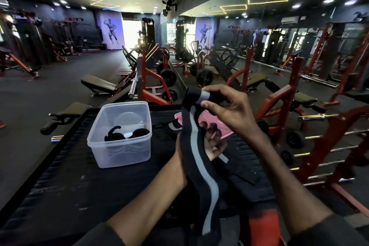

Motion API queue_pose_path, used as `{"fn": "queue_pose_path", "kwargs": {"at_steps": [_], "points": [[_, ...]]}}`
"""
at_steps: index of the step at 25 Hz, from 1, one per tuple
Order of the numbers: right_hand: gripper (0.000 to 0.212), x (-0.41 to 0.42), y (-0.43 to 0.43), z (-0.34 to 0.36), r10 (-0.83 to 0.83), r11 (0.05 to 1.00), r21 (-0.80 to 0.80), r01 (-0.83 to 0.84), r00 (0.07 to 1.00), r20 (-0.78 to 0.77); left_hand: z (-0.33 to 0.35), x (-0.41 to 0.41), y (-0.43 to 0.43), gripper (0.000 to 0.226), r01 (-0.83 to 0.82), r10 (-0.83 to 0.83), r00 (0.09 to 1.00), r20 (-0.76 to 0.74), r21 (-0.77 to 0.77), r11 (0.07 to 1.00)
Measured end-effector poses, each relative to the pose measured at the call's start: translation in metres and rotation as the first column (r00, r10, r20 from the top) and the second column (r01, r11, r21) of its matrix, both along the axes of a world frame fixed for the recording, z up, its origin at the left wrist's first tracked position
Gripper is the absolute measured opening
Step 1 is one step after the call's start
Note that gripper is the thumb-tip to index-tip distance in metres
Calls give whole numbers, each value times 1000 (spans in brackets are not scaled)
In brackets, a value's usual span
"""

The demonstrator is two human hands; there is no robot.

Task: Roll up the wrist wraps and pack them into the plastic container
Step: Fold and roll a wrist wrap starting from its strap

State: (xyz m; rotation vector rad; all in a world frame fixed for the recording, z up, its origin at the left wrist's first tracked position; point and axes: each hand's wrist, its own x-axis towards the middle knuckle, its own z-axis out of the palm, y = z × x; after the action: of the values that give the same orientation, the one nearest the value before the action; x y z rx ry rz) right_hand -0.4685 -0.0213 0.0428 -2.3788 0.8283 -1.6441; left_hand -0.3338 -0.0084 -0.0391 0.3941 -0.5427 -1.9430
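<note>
Pinching the wrist wrap (196, 152) top at mid-frame, the right hand (229, 112) seems ready to roll; the left hand (212, 147) grips it below; slack could loosen the roll.

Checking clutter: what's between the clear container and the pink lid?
In the head view, a loose black wrist wrap with a grey stripe lies on the mat between container and lid.

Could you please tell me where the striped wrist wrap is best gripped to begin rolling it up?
Pinch the wrist wrap at its top end, coming from the right as the right hand does. That end is bent over there, while the rest hangs long and loose past the left hand.
</note>
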Motion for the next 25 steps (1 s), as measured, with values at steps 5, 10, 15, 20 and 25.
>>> {"fn": "queue_pose_path", "kwargs": {"at_steps": [5,10,15,20,25], "points": [[17,-2,-19,-14,189,790,511,-338,928,323,-16,42,-19,24,1,82,822,564,-145,989],[30,5,-40,-71,58,444,801,-401,905,421,-12,63,-35,35,-15,273,688,672,-363,932],[16,10,-56,-103,34,337,855,-394,913,407,-48,68,-51,17,-30,576,453,681,-634,773],[36,12,-55,-102,88,415,864,-285,958,274,-73,74,-64,31,-163,589,442,677,-585,794],[27,13,-63,-112,75,552,790,-267,959,271,-76,77,-66,21,-180,545,527,652,-541,822]]}}
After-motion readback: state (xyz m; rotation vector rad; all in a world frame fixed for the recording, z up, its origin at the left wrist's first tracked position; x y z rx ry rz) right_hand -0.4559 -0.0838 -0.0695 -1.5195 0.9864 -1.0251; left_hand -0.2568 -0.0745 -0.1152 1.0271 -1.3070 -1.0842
